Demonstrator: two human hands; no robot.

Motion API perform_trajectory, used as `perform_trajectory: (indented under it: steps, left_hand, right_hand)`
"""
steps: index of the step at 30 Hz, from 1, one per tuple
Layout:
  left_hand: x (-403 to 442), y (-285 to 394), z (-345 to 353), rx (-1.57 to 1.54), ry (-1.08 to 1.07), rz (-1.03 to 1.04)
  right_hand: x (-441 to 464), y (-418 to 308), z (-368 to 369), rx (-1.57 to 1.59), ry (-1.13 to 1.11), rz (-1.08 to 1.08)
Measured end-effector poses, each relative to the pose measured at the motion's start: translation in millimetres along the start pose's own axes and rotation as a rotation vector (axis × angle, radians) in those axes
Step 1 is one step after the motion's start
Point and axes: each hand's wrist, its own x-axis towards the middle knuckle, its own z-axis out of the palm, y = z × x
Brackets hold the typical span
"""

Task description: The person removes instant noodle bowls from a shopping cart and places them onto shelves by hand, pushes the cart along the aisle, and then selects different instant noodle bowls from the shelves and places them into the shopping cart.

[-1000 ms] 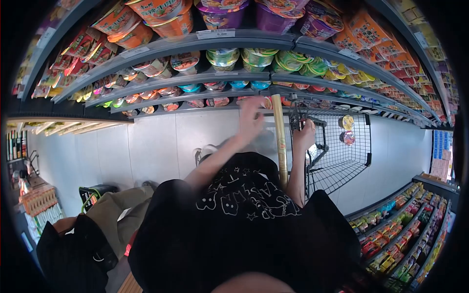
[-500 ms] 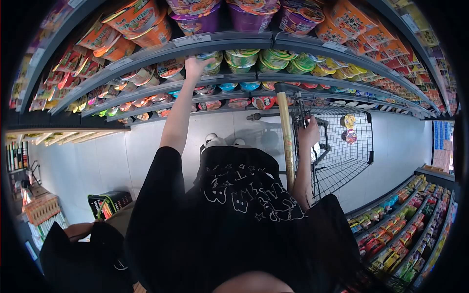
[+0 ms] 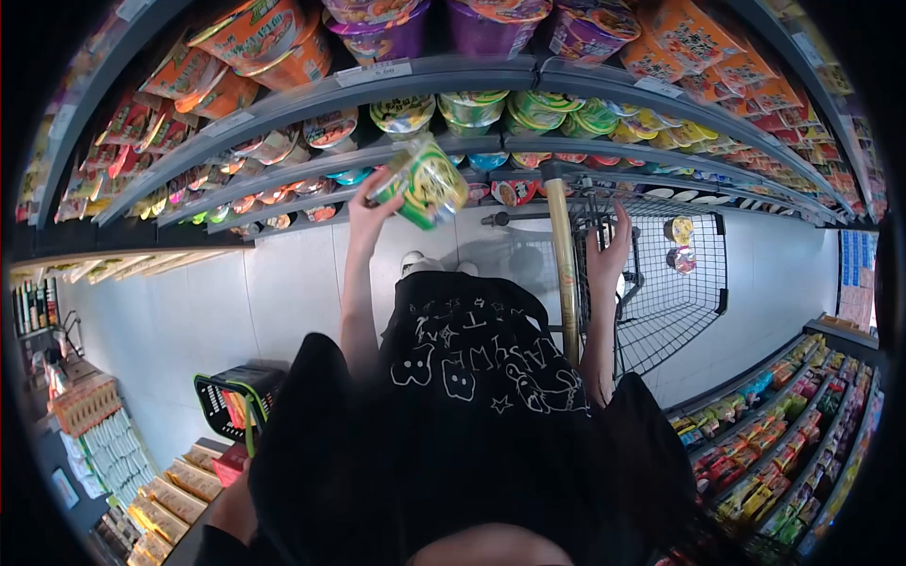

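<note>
The green-and-yellow noodle cup [image 3: 429, 184] hung tilted in the air before the shelves, its printed face turned partly toward us. The left grip [image 3: 366, 209] was clamped on its left end, thumb on the near face; we judged that hold handy, since it left most of the cup free to pass the shelf edge [image 3: 462, 74]. Behind and above it, similar green-topped cups [image 3: 472, 110] stood in a row, packed close, we supposed, so that shoppers could draw them from the front.

To the right, the right grip [image 3: 612, 255] held nothing we could see: its fingers stood apart over the near end of the cart [image 3: 724, 274], and we could not tell whether it touched the frame. The gold handle [image 3: 563, 250] ran between the forearms, which kept the cart within reach. In the cart's corner by the shelves, a yellow cup [image 3: 679, 229] sat just beside a purple cup [image 3: 681, 260].

Farther out, at lower left, we saw another person's arm [image 3: 236, 507] near a black basket [image 3: 264, 382].

Half a second earlier, the left grip was up at the green row; now the cup was out and lower. The right grip, wrapped round the cart's frame then, had loosened.
</note>
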Motion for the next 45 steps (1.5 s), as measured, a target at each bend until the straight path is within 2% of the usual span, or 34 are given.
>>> perform_trajectory:
  steps: [1, 3, 4, 6, 7, 9, 11, 13, 17, 26, 38, 40, 45]
  left_hand:
    - [-11.8, -1.1, -0.2, -0.001, 0.011, -0.011]
    - [-29.1, -1.0, 1.6, -0.148, -0.277, 0.051]
    - [-33.0, 2.3, 5.8, -0.151, -0.269, 0.041]
    - [-39.0, 21.2, 21.3, -0.188, -0.507, 0.058]
    - [-41.3, 30.3, 30.2, -0.187, -0.567, 0.106]
    - [-37.0, 36.3, 38.6, -0.158, -0.539, 0.132]
    - [-37.1, 45.1, 43.9, -0.085, -0.453, 0.221]
    - [-39.9, 50.8, 45.8, -0.077, -0.432, 0.194]
    - [-42.1, 53.8, 46.3, 0.030, -0.383, 0.171]
    - [-46.2, 49.9, 42.6, 0.022, -0.346, 0.184]
    - [-45.5, 50.4, 34.1, -0.022, -0.322, 0.133]
    - [-45.0, 50.1, 33.7, -0.032, -0.325, 0.116]
    - [-41.8, 47.4, 32.8, 0.015, -0.350, 0.180]
  right_hand:
    - [3.9, -21.1, -1.4, 0.188, -0.056, 0.053]
    - [3.1, -51.8, 9.3, 0.617, -0.221, 0.112]
    - [0.8, -67.0, 15.5, 0.811, -0.317, 0.108]
    - [-4.4, -96.4, 25.4, 1.107, -0.517, 0.212]
    - [-11.2, -97.3, 31.3, 1.105, -0.521, 0.219]
    - [-22.7, -95.1, 42.0, 1.398, -0.639, 0.428]
    - [-20.2, -96.4, 39.5, 1.373, -0.678, 0.451]
    - [-17.1, -95.2, 39.4, 1.329, -0.745, 0.460]
    - [-18.6, -89.7, 43.5, 1.339, -0.745, 0.526]
    - [-15.1, -91.2, 44.8, 1.325, -0.768, 0.583]
    - [-17.3, -108.6, 51.2, 1.264, -0.693, 0.531]
    - [-18.0, -109.6, 51.3, 1.180, -0.669, 0.471]
    - [-14.9, -111.9, 46.0, 1.116, -0.669, 0.405]
